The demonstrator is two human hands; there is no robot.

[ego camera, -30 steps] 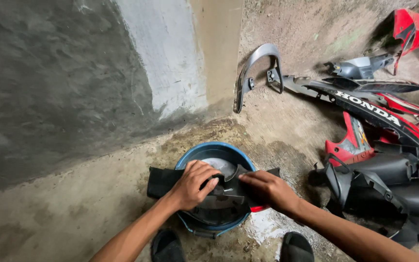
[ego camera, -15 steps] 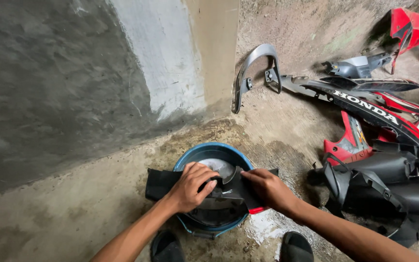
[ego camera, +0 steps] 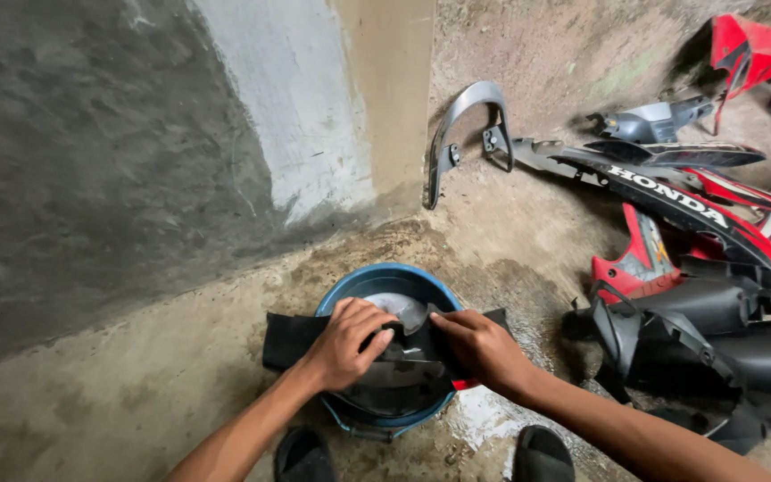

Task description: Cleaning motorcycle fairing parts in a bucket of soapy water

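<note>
A blue bucket (ego camera: 377, 278) stands on the wet concrete floor right in front of me. Across its rim lies a black plastic panel (ego camera: 289, 339), a piece of motorcycle bodywork. My left hand (ego camera: 345, 344) presses on the panel with fingers curled over its middle. My right hand (ego camera: 484, 350) grips the panel's right part, thumb toward the centre. A grey rounded piece (ego camera: 403, 308) shows inside the bucket behind the hands. A bit of red (ego camera: 463, 385) peeks out under my right wrist.
A pile of red and black motorcycle fairings (ego camera: 698, 268) lies to the right. A grey grab rail (ego camera: 466, 125) leans against the wall corner. A rough grey wall (ego camera: 91, 161) fills the left. My two dark sandals (ego camera: 303, 455) show at the bottom edge.
My hands have stayed on the panel over the bucket, with only small shifts of the fingers. The view has barely moved.
</note>
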